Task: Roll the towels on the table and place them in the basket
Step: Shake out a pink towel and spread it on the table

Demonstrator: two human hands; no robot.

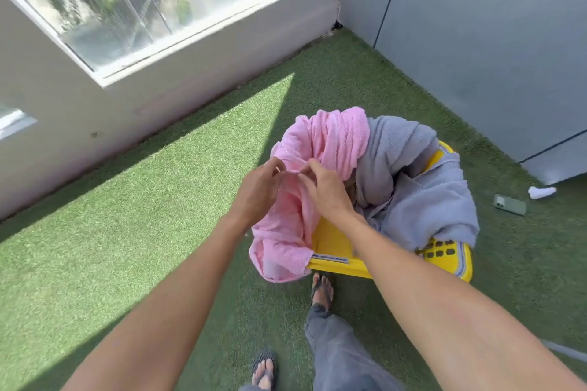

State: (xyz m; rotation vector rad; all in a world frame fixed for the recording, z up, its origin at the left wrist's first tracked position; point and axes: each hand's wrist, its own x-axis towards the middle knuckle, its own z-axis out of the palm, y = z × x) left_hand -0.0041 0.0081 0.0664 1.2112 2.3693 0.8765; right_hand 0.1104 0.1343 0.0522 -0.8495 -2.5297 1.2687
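Note:
A yellow plastic basket stands on green artificial grass in front of my feet. A pink towel lies crumpled over its left side and hangs down outside the left rim. A grey towel fills the right side and drapes over the right rim. Both hands are above the basket's left part, pinching one edge of the pink towel between the fingertips: my left hand from the left, my right hand from the right, close together. No table shows in this view.
A dark green phone and a small white cloth lie on the grass right of the basket. A low white wall with glass panels runs along the left and back. A grey wall closes the right side. My sandalled feet stand just behind the basket.

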